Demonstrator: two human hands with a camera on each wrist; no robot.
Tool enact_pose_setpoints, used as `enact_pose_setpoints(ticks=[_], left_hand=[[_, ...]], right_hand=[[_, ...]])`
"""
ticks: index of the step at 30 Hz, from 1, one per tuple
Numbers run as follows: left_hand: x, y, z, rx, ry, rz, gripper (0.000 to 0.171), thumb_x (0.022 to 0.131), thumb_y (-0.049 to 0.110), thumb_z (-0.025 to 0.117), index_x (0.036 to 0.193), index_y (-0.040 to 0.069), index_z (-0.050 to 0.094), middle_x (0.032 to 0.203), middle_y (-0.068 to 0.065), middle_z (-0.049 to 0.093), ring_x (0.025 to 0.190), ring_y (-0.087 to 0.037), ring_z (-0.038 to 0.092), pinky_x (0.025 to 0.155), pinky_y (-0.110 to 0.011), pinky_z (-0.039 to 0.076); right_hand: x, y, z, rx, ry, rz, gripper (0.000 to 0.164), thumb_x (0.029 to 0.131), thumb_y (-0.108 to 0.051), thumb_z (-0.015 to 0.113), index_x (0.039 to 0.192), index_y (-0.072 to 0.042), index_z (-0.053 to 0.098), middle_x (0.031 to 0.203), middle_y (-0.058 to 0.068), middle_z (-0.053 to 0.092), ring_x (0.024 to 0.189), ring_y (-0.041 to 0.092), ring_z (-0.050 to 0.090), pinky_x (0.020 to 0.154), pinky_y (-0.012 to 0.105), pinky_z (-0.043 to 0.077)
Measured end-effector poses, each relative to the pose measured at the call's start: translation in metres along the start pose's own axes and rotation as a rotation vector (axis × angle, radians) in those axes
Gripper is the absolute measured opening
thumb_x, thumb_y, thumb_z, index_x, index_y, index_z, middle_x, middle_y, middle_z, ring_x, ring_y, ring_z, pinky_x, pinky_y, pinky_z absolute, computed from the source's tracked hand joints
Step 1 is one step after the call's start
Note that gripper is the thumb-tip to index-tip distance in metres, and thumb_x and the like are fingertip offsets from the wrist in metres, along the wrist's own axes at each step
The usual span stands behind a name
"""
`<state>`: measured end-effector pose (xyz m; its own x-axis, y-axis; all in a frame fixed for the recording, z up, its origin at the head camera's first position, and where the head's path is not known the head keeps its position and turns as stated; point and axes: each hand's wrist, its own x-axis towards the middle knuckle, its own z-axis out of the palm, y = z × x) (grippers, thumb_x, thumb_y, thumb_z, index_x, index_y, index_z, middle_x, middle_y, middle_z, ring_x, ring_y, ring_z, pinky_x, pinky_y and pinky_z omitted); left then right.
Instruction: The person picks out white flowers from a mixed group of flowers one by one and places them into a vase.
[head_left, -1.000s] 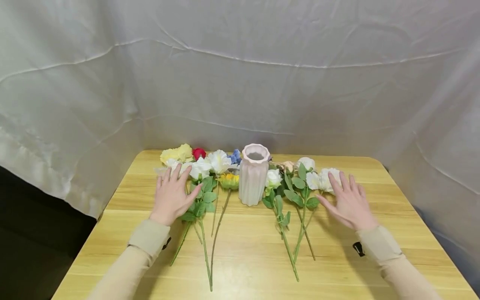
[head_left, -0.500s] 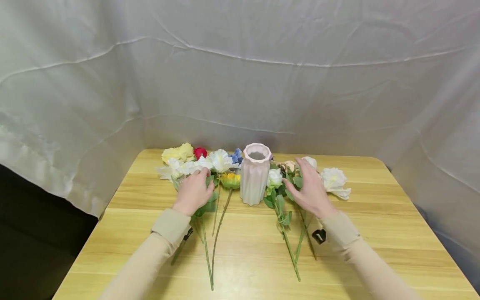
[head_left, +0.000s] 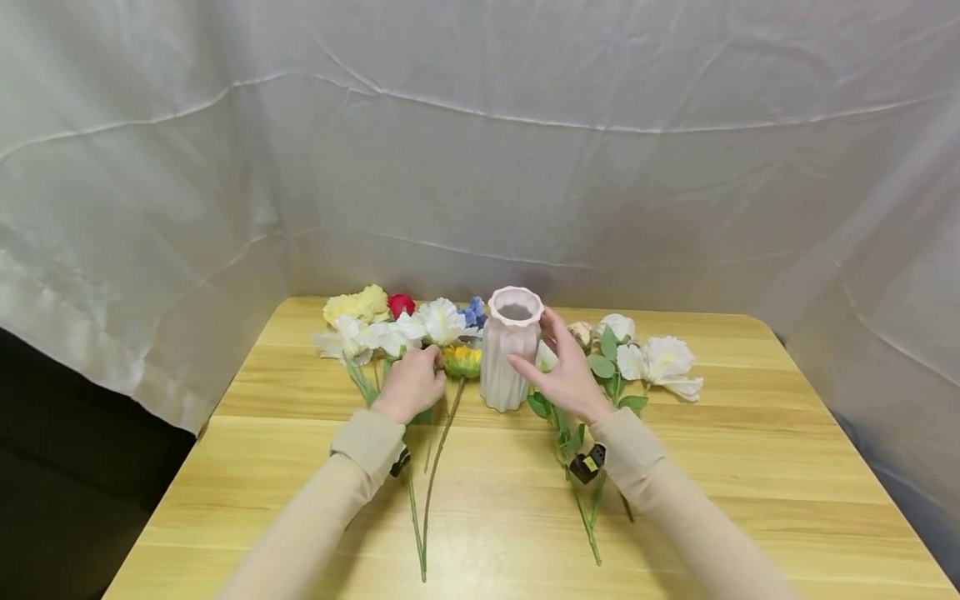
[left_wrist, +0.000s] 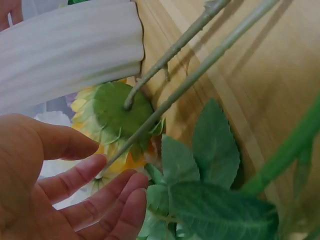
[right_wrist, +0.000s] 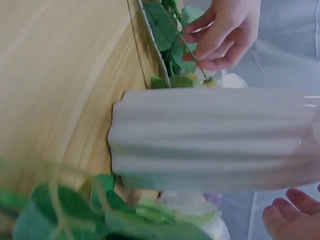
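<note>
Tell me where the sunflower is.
In the head view, the sunflower lies just left of centre on the wooden table, between the left hand and the ribbed vase.

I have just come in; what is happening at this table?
A person's left hand is at a thin grey-green flower stem; whether its grip is closed is unclear. The right hand, fingers apart, is beside a pale pink-and-white ribbed vase. The vase stands upright, nothing showing in its mouth. Loose flowers of several colours lie on both sides.
</note>
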<state>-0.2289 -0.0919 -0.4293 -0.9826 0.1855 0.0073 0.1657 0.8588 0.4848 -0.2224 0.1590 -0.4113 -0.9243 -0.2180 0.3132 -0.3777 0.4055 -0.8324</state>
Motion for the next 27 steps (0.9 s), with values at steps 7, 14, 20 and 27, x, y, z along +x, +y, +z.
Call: enact_pose_setpoints(ticks=[7,14,20,27], left_hand=[[0.004,-0.001,0.006,0.000,-0.016,-0.017,0.010,0.096,0.011,0.060,0.100,0.007,0.068,0.095,-0.013,0.071,0.070,-0.024,0.062,0.064,-0.038,0.055],[0.006,-0.001,0.004,-0.040,0.027,0.028,0.017,0.092,0.004,0.060,0.103,0.002,0.073,0.103,-0.016,0.075,0.082,-0.028,0.070,0.077,-0.042,0.061],[0.004,-0.002,-0.003,-0.110,0.051,0.047,0.022,0.090,0.001,0.060,0.107,0.001,0.075,0.111,-0.017,0.075,0.088,-0.029,0.072,0.075,-0.039,0.059],[0.006,-0.003,-0.008,-0.237,0.084,0.044,0.019,0.091,0.001,0.062,0.106,0.001,0.074,0.104,-0.014,0.076,0.058,-0.013,0.053,0.055,-0.024,0.043]], right_hand=[[0.002,0.000,0.011,0.005,0.018,0.005,0.086,0.086,-0.024,0.080,0.156,-0.011,0.031,0.155,0.014,0.045,0.142,0.035,0.047,0.119,0.054,0.039],[0.003,0.002,0.013,0.003,0.049,-0.013,0.082,0.085,-0.025,0.081,0.152,-0.013,0.036,0.149,0.013,0.051,0.134,0.034,0.053,0.115,0.054,0.044],[0.004,0.006,0.016,0.016,0.054,-0.025,0.081,0.084,-0.023,0.082,0.151,-0.014,0.037,0.148,0.011,0.051,0.134,0.033,0.053,0.114,0.053,0.045],[0.003,0.011,0.016,0.015,0.073,-0.048,0.083,0.083,-0.021,0.083,0.152,-0.012,0.038,0.147,0.012,0.053,0.132,0.034,0.056,0.113,0.051,0.046]])
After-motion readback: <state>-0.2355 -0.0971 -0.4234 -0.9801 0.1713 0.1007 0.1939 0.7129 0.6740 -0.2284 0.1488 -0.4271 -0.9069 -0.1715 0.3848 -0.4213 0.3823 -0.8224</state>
